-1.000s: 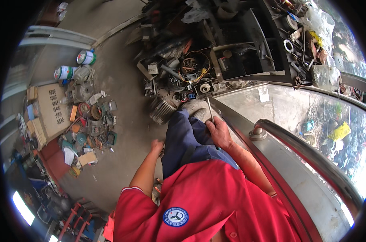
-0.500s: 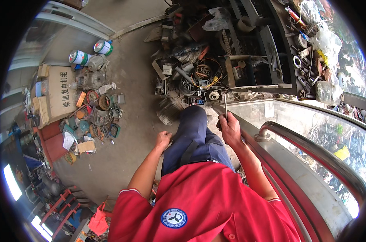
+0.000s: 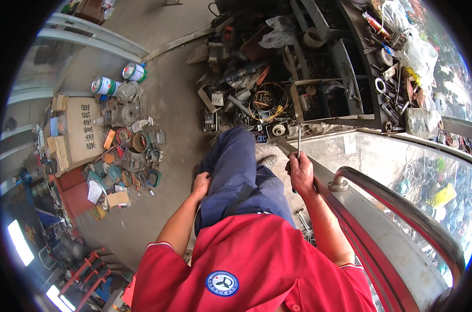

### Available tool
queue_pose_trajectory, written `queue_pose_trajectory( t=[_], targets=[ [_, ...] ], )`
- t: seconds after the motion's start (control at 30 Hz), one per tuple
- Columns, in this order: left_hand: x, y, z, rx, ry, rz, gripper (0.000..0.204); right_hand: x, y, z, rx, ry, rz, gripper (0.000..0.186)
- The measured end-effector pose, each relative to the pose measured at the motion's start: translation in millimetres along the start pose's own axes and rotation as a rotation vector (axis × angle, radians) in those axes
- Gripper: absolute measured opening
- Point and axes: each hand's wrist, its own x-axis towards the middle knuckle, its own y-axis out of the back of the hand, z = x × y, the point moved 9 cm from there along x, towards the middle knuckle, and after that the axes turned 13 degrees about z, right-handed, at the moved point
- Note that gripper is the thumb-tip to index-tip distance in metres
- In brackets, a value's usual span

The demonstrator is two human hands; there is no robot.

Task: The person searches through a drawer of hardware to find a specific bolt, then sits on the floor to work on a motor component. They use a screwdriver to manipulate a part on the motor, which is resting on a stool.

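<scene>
Two hands were in view; clock positions were taken from the centre of the head view. We found the right hand (image 3: 301, 174) between three and four o'clock, its fingers closed round a thin rod (image 3: 299, 141). The rod rose from the fist just above three o'clock, its tip toward twelve; its lower end was hard to make out. We noted the left hand (image 3: 201, 184) near eight o'clock, beside the trousers (image 3: 224, 162), its fingers curled; whether they held anything, we could not tell. We recorded a handrail (image 3: 402, 204) beyond the right hand, a dark rack (image 3: 346, 73) between one and two o'clock, and two tins (image 3: 105, 86) near ten.
</scene>
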Motion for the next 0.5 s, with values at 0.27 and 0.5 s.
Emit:
queue_pose_trajectory(
  t=[0.27,0.5],
  targets=[
    [68,104,-63,0.325,0.127,0.081,0.023,7,-11,36,0.112,-0.158,0.143,0.015],
    [164,145,-85,0.063,0.102,-0.062,0.019,-19,-77,62,0.114,-0.37,0.341,0.023]
  ],
)
